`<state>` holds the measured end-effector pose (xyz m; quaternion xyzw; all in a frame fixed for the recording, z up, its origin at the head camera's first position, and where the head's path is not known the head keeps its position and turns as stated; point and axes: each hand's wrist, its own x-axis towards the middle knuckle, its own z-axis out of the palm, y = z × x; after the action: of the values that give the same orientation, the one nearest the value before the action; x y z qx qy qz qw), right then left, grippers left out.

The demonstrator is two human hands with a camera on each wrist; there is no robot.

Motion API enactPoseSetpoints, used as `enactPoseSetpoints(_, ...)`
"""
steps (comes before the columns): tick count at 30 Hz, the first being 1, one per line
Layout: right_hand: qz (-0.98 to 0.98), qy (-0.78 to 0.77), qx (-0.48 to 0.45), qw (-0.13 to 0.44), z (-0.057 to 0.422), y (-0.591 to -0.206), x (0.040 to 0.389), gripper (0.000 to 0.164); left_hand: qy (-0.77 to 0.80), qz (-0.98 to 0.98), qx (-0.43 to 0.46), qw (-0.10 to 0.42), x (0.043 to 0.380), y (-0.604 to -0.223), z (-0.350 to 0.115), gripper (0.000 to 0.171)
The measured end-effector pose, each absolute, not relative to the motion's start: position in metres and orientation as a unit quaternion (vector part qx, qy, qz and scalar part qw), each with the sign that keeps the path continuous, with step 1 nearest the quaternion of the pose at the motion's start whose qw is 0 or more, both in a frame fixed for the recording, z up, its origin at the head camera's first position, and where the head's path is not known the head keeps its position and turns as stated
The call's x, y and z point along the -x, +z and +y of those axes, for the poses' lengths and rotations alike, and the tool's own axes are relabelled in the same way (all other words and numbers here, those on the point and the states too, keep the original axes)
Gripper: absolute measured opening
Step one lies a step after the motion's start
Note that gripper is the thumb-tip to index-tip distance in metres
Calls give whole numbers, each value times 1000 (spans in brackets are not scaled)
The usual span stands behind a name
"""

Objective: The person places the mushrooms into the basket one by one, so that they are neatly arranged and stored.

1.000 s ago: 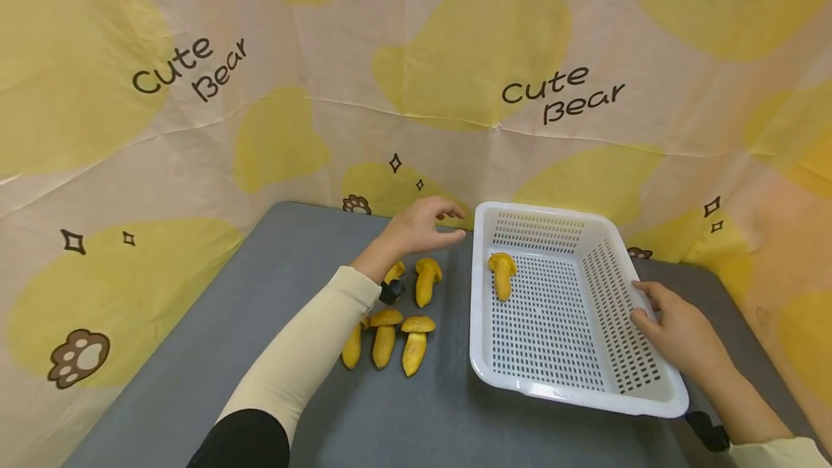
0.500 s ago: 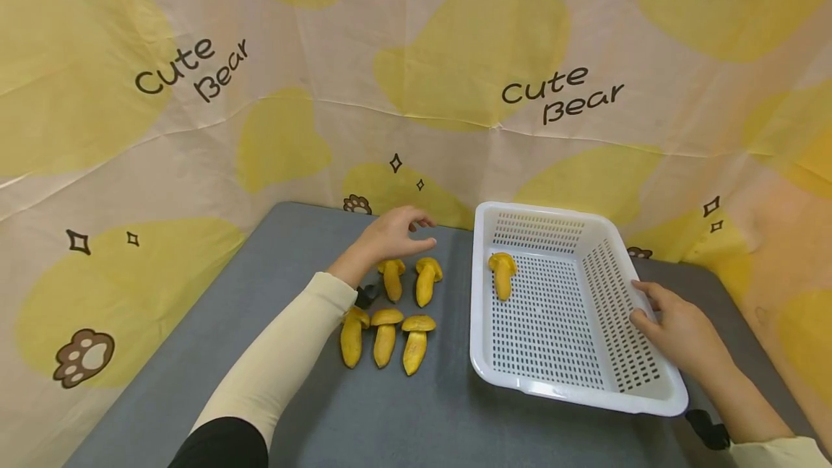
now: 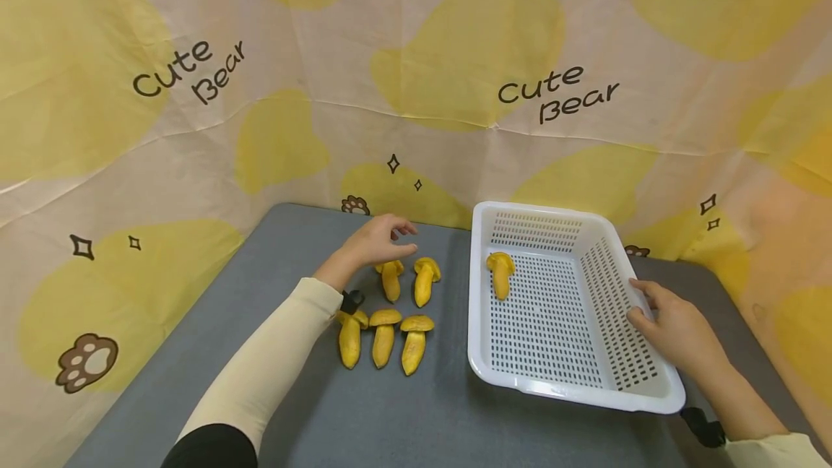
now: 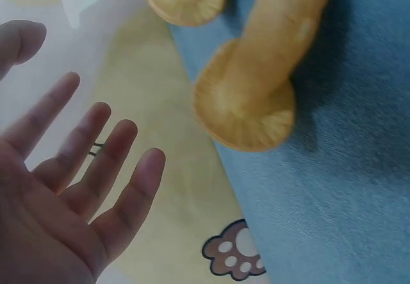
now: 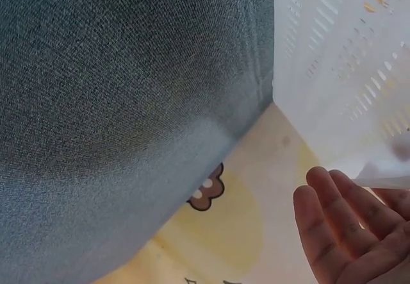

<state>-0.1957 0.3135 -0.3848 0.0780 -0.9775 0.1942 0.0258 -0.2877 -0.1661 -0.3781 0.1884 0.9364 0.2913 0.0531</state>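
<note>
My left hand (image 3: 377, 239), its fingers spread and loosely bent with nothing in them, hovers over the back row of yellow mushrooms. In that row lie one mushroom (image 3: 391, 282), partly covered by the hand, and another mushroom (image 3: 425, 284) to its right. Three more form the front row, the middle mushroom (image 3: 385, 338) among them. A white perforated basket (image 3: 476, 309) stands on the right, a single mushroom (image 3: 501, 276) lying inside near its left wall. My right hand (image 3: 685, 334) grips the basket's right rim, with several fingers (image 5: 336, 210) outside the wall.
The grey tabletop (image 3: 416, 425) meets a cloth backdrop (image 3: 448, 42) printed with yellow patches, which rises behind and along both sides. The basket's far rim sits close to this cloth. Black straps (image 3: 703, 428) circle the wrists.
My left hand has drawn back leftward from beside the basket to over the back mushrooms, uncovering several of them. The right hand and basket stay in place.
</note>
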Motion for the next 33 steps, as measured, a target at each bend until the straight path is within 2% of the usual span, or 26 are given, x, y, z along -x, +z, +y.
enactPoseSetpoints(12, -976, 197, -77, 46, 311, -388, 194, 52, 264, 947, -167, 79, 285, -391, -181, 42)
enactPoseSetpoints(18, -975, 202, -78, 46, 311, -388, 194, 52, 269, 943, -169, 96, 291, -398, -186, 39)
enactPoseSetpoints(25, -974, 208, -79, 47, 312, -387, 194, 52, 253, 945, -144, 148, 292, -398, -187, 34)
enactPoseSetpoints(33, -973, 210, -79, 47, 312, -388, 193, 51, 250, 944, -141, 162, 294, -401, -187, 27)
